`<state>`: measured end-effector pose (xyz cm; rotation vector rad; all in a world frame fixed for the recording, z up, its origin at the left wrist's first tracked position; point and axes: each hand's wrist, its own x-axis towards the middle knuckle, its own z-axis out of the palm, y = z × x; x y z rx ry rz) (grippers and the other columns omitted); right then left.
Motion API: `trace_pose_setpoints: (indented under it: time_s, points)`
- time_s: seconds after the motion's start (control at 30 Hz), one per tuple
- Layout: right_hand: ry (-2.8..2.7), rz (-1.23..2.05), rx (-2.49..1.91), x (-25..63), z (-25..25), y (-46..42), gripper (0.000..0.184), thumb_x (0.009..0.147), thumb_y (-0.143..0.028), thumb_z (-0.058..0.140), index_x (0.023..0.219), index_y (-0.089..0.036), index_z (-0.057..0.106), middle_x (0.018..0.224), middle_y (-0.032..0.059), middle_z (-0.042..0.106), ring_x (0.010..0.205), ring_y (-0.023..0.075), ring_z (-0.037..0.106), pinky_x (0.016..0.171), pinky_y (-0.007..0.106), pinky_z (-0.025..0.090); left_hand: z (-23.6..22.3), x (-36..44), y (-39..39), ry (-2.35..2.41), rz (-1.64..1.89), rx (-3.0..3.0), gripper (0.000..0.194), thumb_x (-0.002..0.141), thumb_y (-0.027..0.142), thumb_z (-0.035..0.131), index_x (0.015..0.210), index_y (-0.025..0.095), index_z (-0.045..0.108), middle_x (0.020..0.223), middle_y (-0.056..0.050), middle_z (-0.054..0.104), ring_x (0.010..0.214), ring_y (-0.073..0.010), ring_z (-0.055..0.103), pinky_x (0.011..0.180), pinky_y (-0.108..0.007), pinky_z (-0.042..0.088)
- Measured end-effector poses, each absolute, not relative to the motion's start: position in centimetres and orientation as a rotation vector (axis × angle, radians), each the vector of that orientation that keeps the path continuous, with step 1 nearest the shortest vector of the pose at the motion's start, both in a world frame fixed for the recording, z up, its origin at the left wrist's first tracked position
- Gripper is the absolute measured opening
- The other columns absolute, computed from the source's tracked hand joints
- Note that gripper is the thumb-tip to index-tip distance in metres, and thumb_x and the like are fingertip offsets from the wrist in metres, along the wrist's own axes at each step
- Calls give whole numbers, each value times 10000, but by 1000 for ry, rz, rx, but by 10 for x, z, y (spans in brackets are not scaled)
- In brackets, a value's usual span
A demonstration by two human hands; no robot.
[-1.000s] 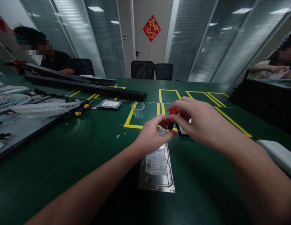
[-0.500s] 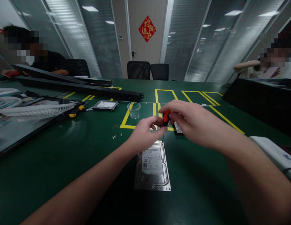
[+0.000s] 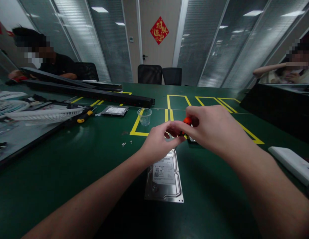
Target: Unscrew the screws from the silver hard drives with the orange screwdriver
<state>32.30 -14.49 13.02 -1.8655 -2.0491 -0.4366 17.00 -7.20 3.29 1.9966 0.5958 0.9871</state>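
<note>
A silver hard drive [image 3: 164,179] lies label up on the green table, its far end under my hands. My right hand [image 3: 209,127] is closed around the red-and-black handle of a screwdriver [image 3: 187,121], which leans with its top to the right. Its thin shaft runs down to the drive's far right corner; the very tip is hard to make out. My left hand [image 3: 161,141] is closed around the lower part of the screwdriver, thumb and fingers pinching it. Several small screws [image 3: 124,144] lie left of my left hand, near a clear plastic cup [image 3: 145,117].
A second hard drive [image 3: 115,111] lies further left, by a yellow-and-black screwdriver [image 3: 85,117]. Another drive [image 3: 192,140] is partly behind my right hand. Long black bars [image 3: 94,93] cross the back left. A white box [image 3: 292,164] stands right. Two people sit across the table.
The screwdriver stood more upright half a second ago; its handle now leans right. My right hand has shifted its grip over the handle. The drive and screws stay in place.
</note>
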Motion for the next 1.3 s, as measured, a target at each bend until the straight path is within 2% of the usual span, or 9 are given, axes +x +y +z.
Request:
trace_pose_setpoints:
  time_s: [0.13, 0.2, 0.3, 0.43, 0.7, 0.87, 1.0, 1.13, 1.3]
  points:
    - [-2161, -225, -1669, 330, 135, -149, 222, 1011, -355, 609, 1130, -203, 719, 1020, 92, 766, 825, 239, 685, 682, 329, 433, 37, 167, -70, 563, 950, 2025, 143, 941, 209, 710, 1079, 174, 724, 1040, -64, 781, 970, -214, 715, 872, -380, 542]
    - [-2221, -145, -1583, 334, 137, -151, 269, 1015, -221, 550, 1228, -217, 714, 1147, 88, 762, 940, 242, 705, 767, 338, 472, 39, 165, -68, 570, 918, 2026, 113, 947, 212, 700, 1049, 172, 729, 1056, -70, 784, 997, -219, 719, 907, -394, 537]
    - [-2243, -111, -1590, 337, 139, -152, 292, 1002, -135, 503, 1123, -218, 755, 1097, 69, 761, 926, 227, 700, 772, 333, 467, 40, 164, -68, 563, 881, 2027, 112, 953, 216, 687, 1043, 173, 737, 1093, -75, 784, 1035, -224, 716, 950, -410, 531]
    - [-2203, -184, -1632, 335, 136, -148, 152, 1000, -289, 622, 988, -213, 753, 921, 52, 732, 772, 202, 647, 659, 310, 411, 38, 165, -70, 575, 931, 2041, 217, 916, 269, 764, 1113, 187, 721, 1083, -59, 771, 1016, -218, 701, 920, -393, 530]
    - [-2061, -487, -1813, 317, 130, -144, 494, 977, -606, 642, 681, -215, 584, 639, 48, 624, 553, 174, 498, 569, 325, 258, 33, 169, -74, 685, 955, 2016, 262, 861, 302, 831, 1070, 186, 723, 1014, -55, 767, 911, -213, 685, 815, -376, 522]
    - [-2077, -425, -1819, 319, 132, -146, 462, 1004, -611, 582, 823, -198, 685, 786, 100, 713, 664, 232, 612, 583, 339, 323, 36, 168, -72, 646, 934, 2030, 163, 916, 280, 768, 1039, 175, 743, 1054, -71, 790, 976, -236, 715, 869, -404, 538]
    - [-2212, -156, -1566, 332, 135, -150, 280, 1037, -285, 539, 1255, -218, 702, 1151, 102, 763, 928, 249, 705, 755, 352, 482, 41, 166, -70, 629, 882, 2045, 140, 953, 233, 706, 1069, 171, 753, 1059, -76, 798, 1000, -240, 726, 884, -403, 549]
    - [-2250, -116, -1556, 337, 138, -150, 309, 984, -126, 492, 1109, -216, 760, 1101, 87, 762, 925, 242, 701, 771, 353, 476, 42, 165, -71, 610, 859, 2032, 168, 961, 228, 691, 1108, 174, 752, 1125, -82, 797, 1056, -244, 723, 947, -427, 538]
    - [-2185, -211, -1655, 334, 137, -147, 177, 983, -367, 647, 919, -226, 731, 856, 53, 728, 719, 211, 631, 628, 324, 391, 40, 165, -73, 601, 937, 2058, 298, 879, 267, 810, 1150, 198, 707, 1097, -64, 768, 1027, -235, 706, 938, -419, 533]
